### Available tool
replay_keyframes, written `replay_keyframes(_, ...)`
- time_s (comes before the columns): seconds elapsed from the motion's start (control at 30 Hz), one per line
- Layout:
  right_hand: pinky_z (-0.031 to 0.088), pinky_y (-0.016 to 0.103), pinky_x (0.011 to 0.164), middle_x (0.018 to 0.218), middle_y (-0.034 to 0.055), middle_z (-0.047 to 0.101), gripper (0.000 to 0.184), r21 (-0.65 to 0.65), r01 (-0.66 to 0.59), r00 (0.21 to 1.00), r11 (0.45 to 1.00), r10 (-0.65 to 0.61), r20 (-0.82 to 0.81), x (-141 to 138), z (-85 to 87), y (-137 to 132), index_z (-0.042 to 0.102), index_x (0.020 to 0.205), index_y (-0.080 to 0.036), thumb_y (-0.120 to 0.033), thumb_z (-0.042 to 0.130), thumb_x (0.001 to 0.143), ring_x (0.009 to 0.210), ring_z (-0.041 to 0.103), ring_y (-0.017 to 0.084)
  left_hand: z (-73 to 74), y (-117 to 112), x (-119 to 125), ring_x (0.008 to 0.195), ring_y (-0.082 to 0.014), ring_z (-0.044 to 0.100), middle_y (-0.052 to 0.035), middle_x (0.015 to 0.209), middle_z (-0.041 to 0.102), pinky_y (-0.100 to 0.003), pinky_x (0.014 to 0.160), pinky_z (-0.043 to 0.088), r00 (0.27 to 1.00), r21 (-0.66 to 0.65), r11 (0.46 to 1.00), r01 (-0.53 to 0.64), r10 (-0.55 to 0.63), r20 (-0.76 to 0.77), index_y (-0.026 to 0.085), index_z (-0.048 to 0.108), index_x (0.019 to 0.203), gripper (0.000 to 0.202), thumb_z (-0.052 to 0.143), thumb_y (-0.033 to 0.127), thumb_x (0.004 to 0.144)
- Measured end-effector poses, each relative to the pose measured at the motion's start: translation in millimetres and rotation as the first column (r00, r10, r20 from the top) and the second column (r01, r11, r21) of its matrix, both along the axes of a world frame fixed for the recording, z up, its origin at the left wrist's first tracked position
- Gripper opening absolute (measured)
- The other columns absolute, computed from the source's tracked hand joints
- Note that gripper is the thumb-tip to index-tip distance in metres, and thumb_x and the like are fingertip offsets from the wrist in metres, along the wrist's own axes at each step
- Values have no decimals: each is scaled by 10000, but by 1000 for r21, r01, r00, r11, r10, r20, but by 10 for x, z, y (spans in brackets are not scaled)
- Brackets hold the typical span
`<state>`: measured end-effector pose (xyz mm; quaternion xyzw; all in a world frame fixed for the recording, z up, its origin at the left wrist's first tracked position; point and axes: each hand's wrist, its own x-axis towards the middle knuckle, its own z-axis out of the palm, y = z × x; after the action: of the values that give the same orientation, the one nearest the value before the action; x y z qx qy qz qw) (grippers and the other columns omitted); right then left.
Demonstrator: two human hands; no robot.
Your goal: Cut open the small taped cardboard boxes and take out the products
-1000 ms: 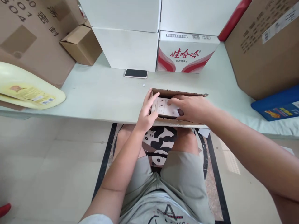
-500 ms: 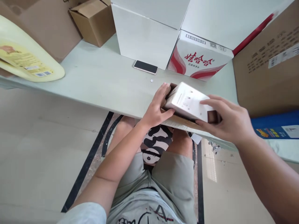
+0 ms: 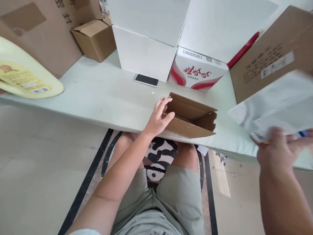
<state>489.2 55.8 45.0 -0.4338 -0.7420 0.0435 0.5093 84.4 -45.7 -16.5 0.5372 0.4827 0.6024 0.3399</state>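
Note:
My left hand (image 3: 160,118) is closed round the left end of an open-topped brown cardboard box (image 3: 193,128), fingers at its far corner and thumb over the near wall. The box stands near the table's front edge, its right end rough-edged, with nothing visible in the part of its inside that shows. Far to the right, my right hand (image 3: 278,148), smeared by motion, grips the near edge of a large, flat white package (image 3: 276,104) with a barcode label at its lower corner. The package is tilted and covers part of the big carton behind it.
A phone (image 3: 146,80) lies before a white box (image 3: 146,52); a red-and-white printed carton (image 3: 197,73) is beside it. At the left are a yellow jug (image 3: 26,75) and a small brown box (image 3: 97,40). A large brown carton (image 3: 254,78) stands right.
The white item that filled the cardboard box is no longer in it. My right hand has moved right, away from the box, and now holds the white package. My left hand stays on the box.

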Motion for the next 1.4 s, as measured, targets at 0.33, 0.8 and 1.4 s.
replay_keyframes(0.33,560,346,557,637,-19,603,246,-729,-68,841,681,-354,-408,551,-756,28,503,805,-322,-396,727,874,612,677,218,22,175,-20,1562,-366,406,-117,1500,568,-550,1283,350,990,25,993,-115,117,-82,266,695,1057,301,651,546,953)
replay_keyframes(0.8,601,271,505,1033,-20,645,193,-767,-177,430,617,-653,-624,-22,-864,449,517,1062,-317,-318,594,886,719,651,133,-91,688,-190,1414,-347,570,-114,1410,650,-487,1143,462,940,134,954,-267,289,-182,229,658,876,200,591,417,889)
replay_keyframes(1.4,650,325,828,1386,77,611,243,-871,110,537,478,-766,-352,-413,-892,1787,631,1221,-251,-321,653,990,1151,651,196,-208,1041,-300,1355,-307,602,-76,1333,640,-523,1200,461,975,332,936,-122,175,-137,242,689,883,160,597,372,873)
